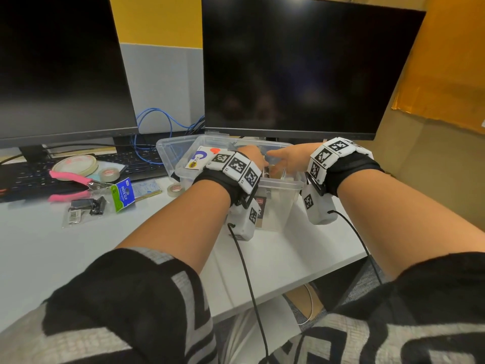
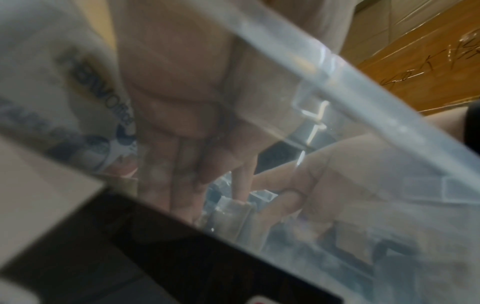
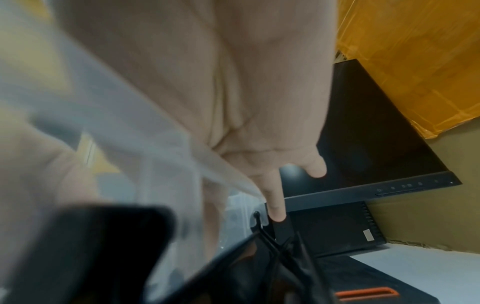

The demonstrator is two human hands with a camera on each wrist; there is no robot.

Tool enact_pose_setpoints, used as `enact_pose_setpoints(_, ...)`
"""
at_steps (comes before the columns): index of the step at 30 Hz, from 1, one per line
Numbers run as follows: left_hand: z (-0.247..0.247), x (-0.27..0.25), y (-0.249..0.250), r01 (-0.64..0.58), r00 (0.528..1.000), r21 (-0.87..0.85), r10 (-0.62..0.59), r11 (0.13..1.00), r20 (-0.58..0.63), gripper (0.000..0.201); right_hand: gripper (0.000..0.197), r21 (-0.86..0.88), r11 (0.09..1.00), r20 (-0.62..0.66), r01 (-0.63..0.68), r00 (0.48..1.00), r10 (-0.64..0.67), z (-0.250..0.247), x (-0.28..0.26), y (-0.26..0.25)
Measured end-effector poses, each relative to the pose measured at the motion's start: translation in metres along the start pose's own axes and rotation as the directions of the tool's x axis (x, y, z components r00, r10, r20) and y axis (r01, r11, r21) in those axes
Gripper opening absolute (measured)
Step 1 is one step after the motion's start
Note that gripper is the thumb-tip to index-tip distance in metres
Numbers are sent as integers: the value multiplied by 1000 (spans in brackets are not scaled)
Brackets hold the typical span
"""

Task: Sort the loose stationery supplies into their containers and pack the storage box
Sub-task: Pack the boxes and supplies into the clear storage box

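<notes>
At left of the head view, tape rolls (image 1: pixel 74 164), pink pliers (image 1: pixel 72 183) and a clip packet (image 1: pixel 99 203) lie unpacked on the surface (image 1: pixel 39 245). At centre, both hands, left (image 1: pixel 253 156) and right (image 1: pixel 286 153), reach inside the clear box (image 1: pixel 275 203); their grips are unclear.

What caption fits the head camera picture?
Both hands, left hand and right hand, reach into the clear storage box on the desk.

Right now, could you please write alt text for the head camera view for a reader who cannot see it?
Both hands, left and right, reach into a clear plastic storage box on a white desk before two dark monitors. To the left lie tape rolls, a pink-handled tool and a bag of binder clips.
</notes>
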State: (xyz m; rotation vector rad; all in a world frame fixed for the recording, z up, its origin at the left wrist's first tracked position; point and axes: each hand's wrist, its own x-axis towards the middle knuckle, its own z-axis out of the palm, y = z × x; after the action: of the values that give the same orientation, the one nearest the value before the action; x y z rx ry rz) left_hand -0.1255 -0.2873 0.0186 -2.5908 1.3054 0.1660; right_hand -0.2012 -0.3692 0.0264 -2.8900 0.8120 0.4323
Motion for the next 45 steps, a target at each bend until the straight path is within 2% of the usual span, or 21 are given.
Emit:
enact_pose_setpoints(5, 0, 2, 0, -67, 998, 14, 67, 998, -3, 44, 42, -21, 1000, -71, 4, 997, -6, -1, -2, -2)
enact_pose_setpoints(9, 1, 0, 3, -72, 997, -110, 68, 991, -40, 40, 40, -28, 999, -92, -28, 995, 26, -14, -9, 3)
enact_pose_setpoints(13, 2, 0, -2, -69, 997, -234, 57, 970, -58, 37, 41, -110, 994, -157, 9, 987, -27, -36, -30, -4)
enact_pose_setpoints(19, -25, -22, -35, -113, 955, -610, -85, 784, -285, 33, 34, -103, 991, -238, 83, 965, -106, -63, -48, -37)
enact_pose_setpoints(22, -28, -46, -78, -148, 914, -653, -149, 743, -377, 30, 31, -23, 992, -327, 121, 937, -122, -69, -39, -64)
enact_pose_setpoints(24, -21, -58, -113, -122, 894, -648, -200, 752, -400, 28, 25, 143, 970, -362, 195, 923, -132, -71, -33, -90)
enact_pose_setpoints(26, -6, -72, -151, -38, 887, -637, -268, 770, -377, 26, 17, 300, 906, -387, 299, 906, -171, -69, -26, -125)
enact_pose_setpoints(28, 11, -81, -185, 39, 884, -659, -334, 751, -328, 25, 15, 383, 840, -403, 385, 887, -223, -63, -20, -160)
enact_pose_setpoints(32, 59, -91, -235, 227, 874, -634, -442, 739, -202, 25, 25, 368, 822, -380, 435, 877, -294, -36, 7, -226)
enact_pose_setpoints(34, 80, -92, -250, 292, 877, -578, -455, 762, -156, 20, 29, 333, 842, -350, 425, 884, -308, -16, 25, -253)
enact_pose_setpoints(37, 106, -87, -254, 286, 939, -437, -340, 853, -49, 43, 32, 183, 924, -299, 335, 914, -273, 18, 53, -271)
enact_pose_setpoints(39, 121, -80, -253, 252, 963, -381, -269, 890, 9, 48, 25, 100, 955, -227, 280, 941, -252, 37, 73, -276)
enact_pose_setpoints(41, 132, -71, -252, 241, 968, -337, -251, 910, 16, 58, 13, -13, 978, -138, 208, 968, -207, 48, 94, -280)
enact_pose_setpoints(45, 136, -60, -258, 284, 958, -260, -285, 923, 35, 64, 24, -137, 979, -54, 148, 986, -157, 57, 135, -283)
